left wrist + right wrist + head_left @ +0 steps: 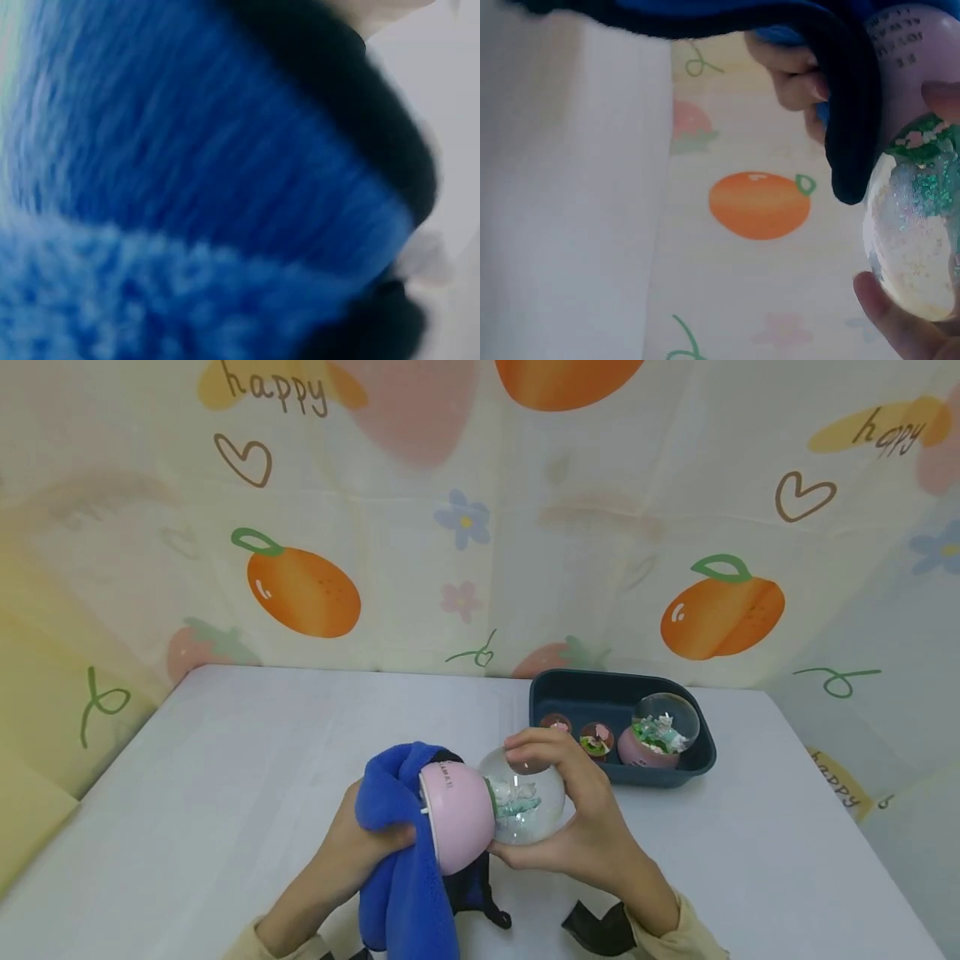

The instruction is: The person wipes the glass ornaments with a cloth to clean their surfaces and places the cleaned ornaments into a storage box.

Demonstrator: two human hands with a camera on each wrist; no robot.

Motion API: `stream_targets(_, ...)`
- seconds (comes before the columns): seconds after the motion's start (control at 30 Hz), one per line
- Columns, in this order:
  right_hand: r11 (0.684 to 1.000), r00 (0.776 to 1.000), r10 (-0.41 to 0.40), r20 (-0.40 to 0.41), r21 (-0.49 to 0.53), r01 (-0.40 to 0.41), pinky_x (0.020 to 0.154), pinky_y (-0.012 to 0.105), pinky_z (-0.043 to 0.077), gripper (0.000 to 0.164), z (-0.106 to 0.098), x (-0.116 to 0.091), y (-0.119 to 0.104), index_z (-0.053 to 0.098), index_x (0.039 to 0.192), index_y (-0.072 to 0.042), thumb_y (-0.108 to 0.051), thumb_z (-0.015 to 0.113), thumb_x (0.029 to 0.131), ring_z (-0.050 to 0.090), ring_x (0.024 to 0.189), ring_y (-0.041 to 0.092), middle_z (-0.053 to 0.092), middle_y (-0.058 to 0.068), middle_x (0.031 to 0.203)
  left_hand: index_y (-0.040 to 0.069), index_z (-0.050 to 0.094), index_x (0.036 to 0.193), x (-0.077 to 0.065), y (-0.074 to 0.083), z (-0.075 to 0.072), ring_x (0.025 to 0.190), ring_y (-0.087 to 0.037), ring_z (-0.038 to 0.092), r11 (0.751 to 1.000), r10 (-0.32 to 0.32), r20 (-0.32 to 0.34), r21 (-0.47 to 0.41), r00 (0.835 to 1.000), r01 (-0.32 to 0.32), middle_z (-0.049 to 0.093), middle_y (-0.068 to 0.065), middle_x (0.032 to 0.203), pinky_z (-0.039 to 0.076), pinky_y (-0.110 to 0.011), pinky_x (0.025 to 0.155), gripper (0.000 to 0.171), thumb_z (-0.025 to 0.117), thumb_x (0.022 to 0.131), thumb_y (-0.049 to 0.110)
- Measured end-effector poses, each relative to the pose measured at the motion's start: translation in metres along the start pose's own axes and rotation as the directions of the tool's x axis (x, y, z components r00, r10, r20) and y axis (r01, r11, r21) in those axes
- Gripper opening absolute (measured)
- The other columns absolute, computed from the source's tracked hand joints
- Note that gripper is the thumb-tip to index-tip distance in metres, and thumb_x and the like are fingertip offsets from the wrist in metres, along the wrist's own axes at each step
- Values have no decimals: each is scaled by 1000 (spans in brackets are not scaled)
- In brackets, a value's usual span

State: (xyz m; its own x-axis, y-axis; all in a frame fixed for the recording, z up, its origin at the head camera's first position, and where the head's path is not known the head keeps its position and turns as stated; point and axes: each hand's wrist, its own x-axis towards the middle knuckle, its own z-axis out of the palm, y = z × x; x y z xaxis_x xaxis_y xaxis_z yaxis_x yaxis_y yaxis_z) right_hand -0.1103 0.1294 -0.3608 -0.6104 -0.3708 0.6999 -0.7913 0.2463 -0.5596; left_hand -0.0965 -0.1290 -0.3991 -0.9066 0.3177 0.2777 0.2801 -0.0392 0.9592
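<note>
A snow globe with a pink base (459, 817) is held on its side above the table, its clear ball (551, 789) pointing right. Green and pale figures show inside the ball. My right hand (592, 822) grips the ball, thumb below and fingers above. My left hand (348, 843) holds a fluffy blue cloth (408, 885) with dark edging against the underside of the base. Most left fingers are hidden by the cloth. Blurred blue cloth (187, 150) fills most of the left wrist view. Dark lettering marks the pink base (907, 67) in the right wrist view.
A dark teal tray (600, 682) stands at the back right. Inside are a second snow globe (648, 752) with a pink base and two small round ornaments, one of them a brown-topped ornament (596, 739). A black strap (600, 929) shows near my right sleeve.
</note>
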Motion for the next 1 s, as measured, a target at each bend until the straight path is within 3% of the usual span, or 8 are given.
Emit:
stream_targets(0.07,998,999,41,-5,-38,-41,100,31,50,81,0,0,0,55,121,-5,-11,96,51,55,117,18,60,11,125,-3,56,125,2,7,5,98,-11,64,996,-26,-123,77,992,36,67,1,108,54,-28,82,53,75,86,26)
stream_targets(0.13,993,997,79,-5,-83,-79,91,32,54,86,0,0,1,54,126,-6,-13,96,51,53,118,17,58,9,126,-5,59,122,3,12,9,94,-10,65,989,-55,-227,118,972,84,68,1,104,55,-27,80,46,76,83,13)
stream_targets(0.27,984,990,138,22,-118,-135,90,36,56,93,1,-1,4,52,136,-11,-14,96,54,58,111,17,55,7,130,-4,61,119,4,17,13,91,-10,67,981,-103,-319,123,942,149,69,3,100,56,-27,79,41,74,81,1)
stream_targets(0.4,981,977,193,90,-54,-189,86,36,58,90,2,-2,7,51,136,-13,-11,94,57,64,105,18,57,5,132,-3,61,119,3,17,13,91,-10,66,982,-97,-311,125,946,142,69,6,100,56,-27,79,41,74,81,1)
stream_targets(0.6,945,929,317,191,15,-326,90,38,54,87,3,-2,5,46,136,-17,-19,94,63,58,113,18,58,2,131,-3,60,120,2,16,10,92,-10,66,989,-32,-281,131,959,71,69,7,101,54,-25,80,42,73,80,-2)
stream_targets(0.8,907,895,354,271,135,-399,84,35,55,80,2,-4,6,43,139,-19,-14,86,72,53,116,26,53,4,136,-3,57,124,1,18,6,95,-11,65,990,-26,-246,128,969,59,68,5,105,53,-25,83,45,72,82,1)
stream_targets(0.93,897,896,340,284,188,-400,82,38,56,71,0,-5,5,44,141,-21,-10,76,79,52,117,28,51,5,139,-4,56,121,2,20,2,91,-13,64,989,-47,-175,129,983,71,66,3,100,54,-28,80,38,67,86,7)
stream_targets(1.0,913,914,313,257,186,-364,84,38,55,72,0,-5,4,45,141,-21,-9,77,78,50,119,25,51,5,140,-3,56,118,3,20,0,89,-12,63,993,-57,-135,99,989,71,66,2,97,55,-28,78,33,66,89,10)
